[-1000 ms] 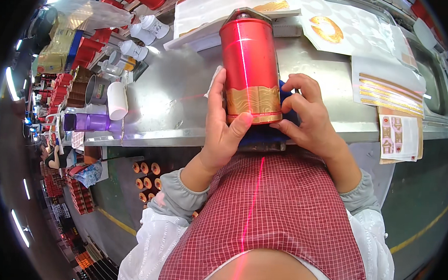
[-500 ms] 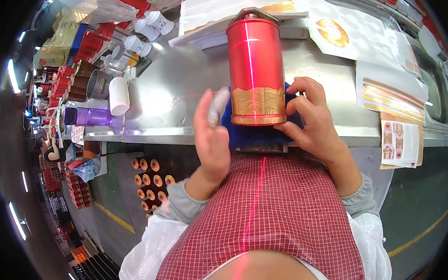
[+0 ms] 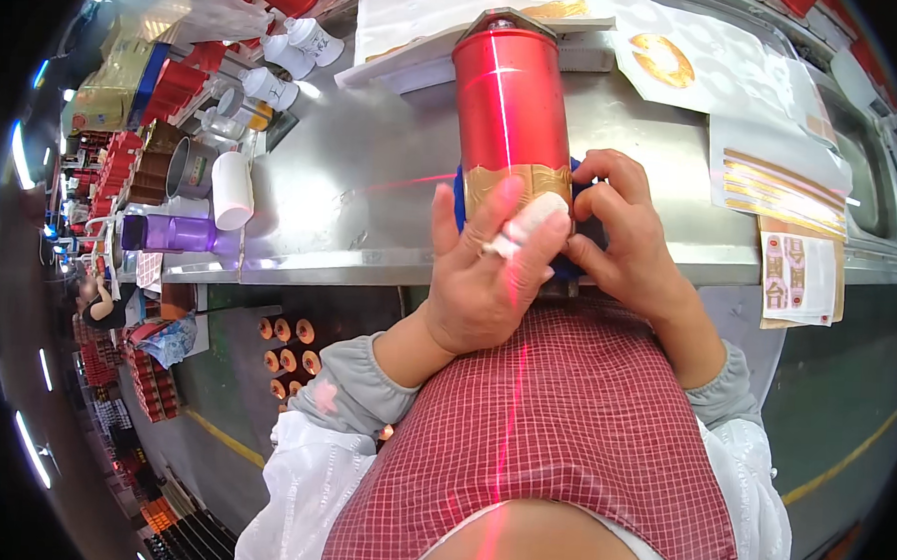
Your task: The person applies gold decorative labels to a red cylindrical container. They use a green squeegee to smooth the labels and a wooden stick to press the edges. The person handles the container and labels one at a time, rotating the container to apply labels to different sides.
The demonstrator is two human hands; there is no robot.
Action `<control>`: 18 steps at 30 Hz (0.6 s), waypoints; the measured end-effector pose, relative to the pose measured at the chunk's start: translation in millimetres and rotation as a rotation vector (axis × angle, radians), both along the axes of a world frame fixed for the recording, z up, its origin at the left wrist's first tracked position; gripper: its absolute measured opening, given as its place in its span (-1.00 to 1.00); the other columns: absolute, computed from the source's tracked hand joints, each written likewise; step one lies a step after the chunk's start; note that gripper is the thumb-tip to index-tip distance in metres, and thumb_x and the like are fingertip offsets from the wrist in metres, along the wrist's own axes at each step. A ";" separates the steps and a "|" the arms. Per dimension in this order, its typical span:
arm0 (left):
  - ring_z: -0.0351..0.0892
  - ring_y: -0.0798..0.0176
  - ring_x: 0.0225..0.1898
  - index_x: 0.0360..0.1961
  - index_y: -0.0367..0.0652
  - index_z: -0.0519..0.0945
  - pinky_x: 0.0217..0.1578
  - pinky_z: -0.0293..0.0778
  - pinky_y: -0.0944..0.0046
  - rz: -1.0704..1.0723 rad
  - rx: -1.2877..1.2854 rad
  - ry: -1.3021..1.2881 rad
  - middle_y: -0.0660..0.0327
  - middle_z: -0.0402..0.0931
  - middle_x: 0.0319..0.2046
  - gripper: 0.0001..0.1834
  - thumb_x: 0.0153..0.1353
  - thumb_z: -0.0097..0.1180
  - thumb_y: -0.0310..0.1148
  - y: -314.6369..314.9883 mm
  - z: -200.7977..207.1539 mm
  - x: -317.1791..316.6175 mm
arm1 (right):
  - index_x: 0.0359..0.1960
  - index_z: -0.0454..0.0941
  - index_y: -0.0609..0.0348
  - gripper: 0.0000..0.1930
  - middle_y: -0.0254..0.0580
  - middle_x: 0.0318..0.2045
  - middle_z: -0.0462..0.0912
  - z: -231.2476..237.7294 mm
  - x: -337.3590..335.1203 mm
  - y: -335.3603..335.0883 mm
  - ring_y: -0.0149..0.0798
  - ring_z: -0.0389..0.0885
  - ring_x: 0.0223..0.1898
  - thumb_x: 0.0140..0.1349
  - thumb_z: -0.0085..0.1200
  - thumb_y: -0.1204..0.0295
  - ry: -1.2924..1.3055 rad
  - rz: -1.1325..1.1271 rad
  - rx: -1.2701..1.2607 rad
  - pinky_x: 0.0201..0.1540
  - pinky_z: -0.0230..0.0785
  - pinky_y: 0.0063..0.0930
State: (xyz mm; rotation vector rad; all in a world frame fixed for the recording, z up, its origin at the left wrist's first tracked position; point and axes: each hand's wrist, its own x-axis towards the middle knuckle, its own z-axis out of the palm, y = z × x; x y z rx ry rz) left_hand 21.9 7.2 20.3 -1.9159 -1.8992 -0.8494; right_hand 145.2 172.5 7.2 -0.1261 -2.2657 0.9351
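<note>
My left hand (image 3: 493, 287) pinches a white wad (image 3: 539, 216) between its fingers, over the lower part of the gold band (image 3: 498, 182) on the red bottle (image 3: 506, 102). The bottle lies lengthwise ahead of me above the steel table (image 3: 374, 147), banded end toward me, with blue cloth (image 3: 459, 198) showing at both its sides. My right hand (image 3: 621, 227) curls at the banded end's right side; I cannot tell whether those fingers grip it.
</note>
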 end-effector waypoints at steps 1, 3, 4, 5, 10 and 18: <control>0.30 -0.10 0.30 0.15 -0.20 0.51 0.38 -0.29 -0.24 -0.023 -0.001 -0.111 0.13 0.55 0.07 -0.56 0.26 0.10 -0.30 0.9 1.9 -0.8 | -0.43 0.36 0.17 -0.65 -0.06 -0.11 0.43 0.8 0.6 0.0 0.07 0.36 0.03 -0.12 0.37 0.46 0.000 -0.002 -0.009 0.10 0.24 -0.12; 0.15 -0.05 0.37 0.31 -0.32 0.25 0.39 -0.21 -0.10 -0.014 0.062 -0.414 0.00 0.30 0.26 -0.39 0.33 0.05 -0.22 -5.2 -1.5 -10.9 | -0.42 0.36 0.17 -0.65 -0.06 -0.11 0.43 2.8 0.7 -1.3 0.06 0.36 0.03 -0.11 0.37 0.45 -0.013 -0.008 -0.026 0.11 0.24 -0.13; 0.13 -0.03 0.38 0.34 -0.35 0.18 0.39 -0.17 -0.05 0.002 0.108 -0.625 -0.03 0.22 0.29 -0.34 0.34 0.04 -0.20 -3.3 -7.5 -11.8 | -0.42 0.36 0.17 -0.65 -0.06 -0.11 0.43 3.6 0.9 -1.5 0.06 0.36 0.03 -0.10 0.37 0.44 -0.019 -0.012 -0.035 0.11 0.24 -0.13; 0.10 0.04 0.37 0.36 -0.38 0.06 0.37 -0.09 0.05 -0.094 0.127 -0.974 -0.06 0.11 0.32 -0.27 0.34 0.05 -0.18 1.2 -9.4 -8.5 | -0.42 0.36 0.17 -0.65 -0.06 -0.11 0.43 3.4 0.7 -2.1 0.06 0.36 0.03 -0.10 0.37 0.44 -0.022 -0.007 -0.041 0.11 0.24 -0.13; 0.09 0.17 0.35 0.39 -0.40 -0.07 0.33 0.05 0.18 -0.083 0.108 -1.257 -0.03 0.03 0.33 -0.19 0.34 0.07 -0.20 15.2 -1.4 -4.1 | -0.43 0.36 0.17 -0.64 -0.05 -0.02 0.42 1.4 2.4 -1.3 0.05 0.34 0.11 -0.11 0.39 0.46 -0.074 0.004 -0.058 0.19 0.20 -0.15; 0.10 0.16 0.35 0.40 -0.41 -0.11 0.32 0.08 0.20 -0.151 0.145 -1.389 -0.03 0.00 0.35 -0.19 0.34 0.05 -0.25 13.1 0.7 -5.3 | 0.15 0.39 0.23 -0.58 -0.03 0.04 0.53 23.0 38.6 -11.0 -0.33 0.57 -0.08 0.23 0.03 0.60 0.074 -0.019 -0.593 -0.10 0.45 -0.49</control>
